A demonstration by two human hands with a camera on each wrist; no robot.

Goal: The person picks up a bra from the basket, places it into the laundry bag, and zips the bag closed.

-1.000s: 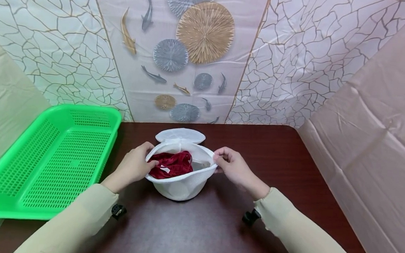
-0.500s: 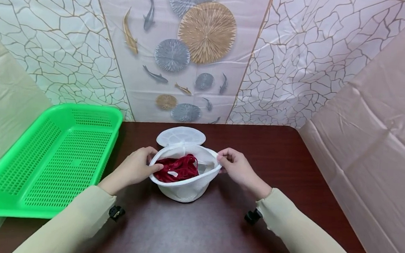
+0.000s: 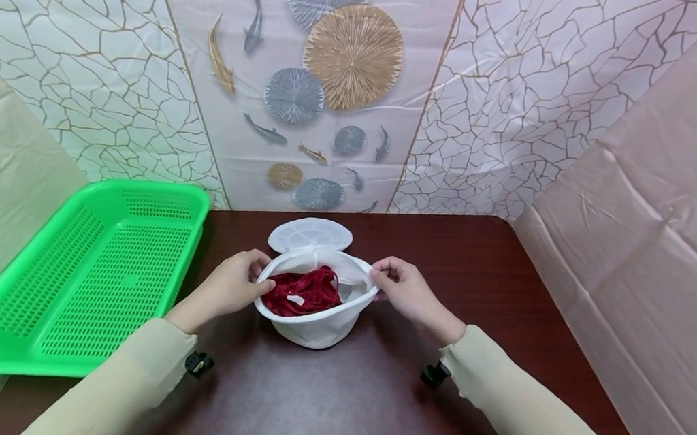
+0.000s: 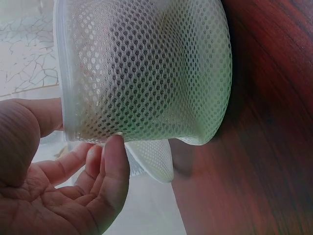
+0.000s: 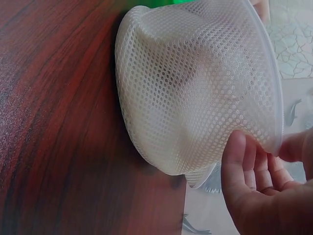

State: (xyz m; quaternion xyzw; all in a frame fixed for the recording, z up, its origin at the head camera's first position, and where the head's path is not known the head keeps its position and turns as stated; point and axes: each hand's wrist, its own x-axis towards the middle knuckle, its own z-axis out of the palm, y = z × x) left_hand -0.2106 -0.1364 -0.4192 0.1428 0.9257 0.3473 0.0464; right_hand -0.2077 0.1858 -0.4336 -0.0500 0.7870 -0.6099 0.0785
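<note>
A white mesh laundry bag (image 3: 321, 331) stands on the table with its round mouth open and its lid (image 3: 310, 233) folded back behind it. Inside lies a bundle of dark red fabric (image 3: 312, 290) with a small white tag. My left hand (image 3: 229, 286) pinches the left side of the rim, the thumb reaching over the edge beside the red fabric. On the opposite side my right hand (image 3: 404, 290) pinches the rim between thumb and fingers. Both wrist views show the honeycomb mesh wall (image 4: 142, 68) close up, fingertips against its outside.
A large green plastic basket (image 3: 191, 260) with slotted sides stands at the left of the dark wooden table (image 3: 333, 407). Patterned sheeting (image 3: 485, 119) hangs behind the table, and plain beige sheeting (image 3: 648, 234) covers the right side.
The bag's mouth has shifted slightly to the right and toward me, and its rim has become rounder. The red fabric has settled a little lower. Both hands still hold the rim.
</note>
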